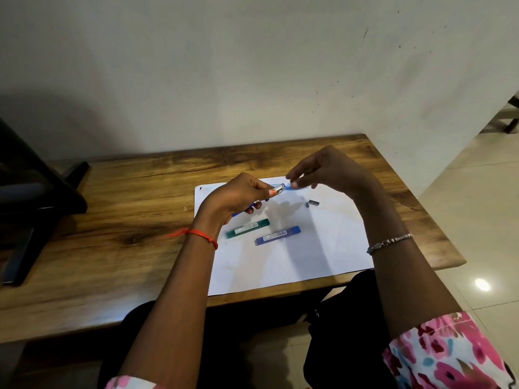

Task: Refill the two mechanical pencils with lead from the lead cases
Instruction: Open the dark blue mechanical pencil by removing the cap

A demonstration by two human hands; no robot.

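My left hand [238,197] grips a blue mechanical pencil [278,189], its silver top end pointing right and its blue lower end sticking out below the fingers. My right hand [323,172] pinches something small and blurred, light blue, right at the pencil's top end. A green lead case [247,228] and a blue lead case [278,236] lie side by side on the white paper [309,248], below my hands. Two small dark metal parts [313,203] lie on the paper to the right. A second pencil is not visible.
The paper lies on a wooden table [126,220] against a grey wall. A black stand [33,197] occupies the table's left end. Tiled floor lies beyond the table's right edge.
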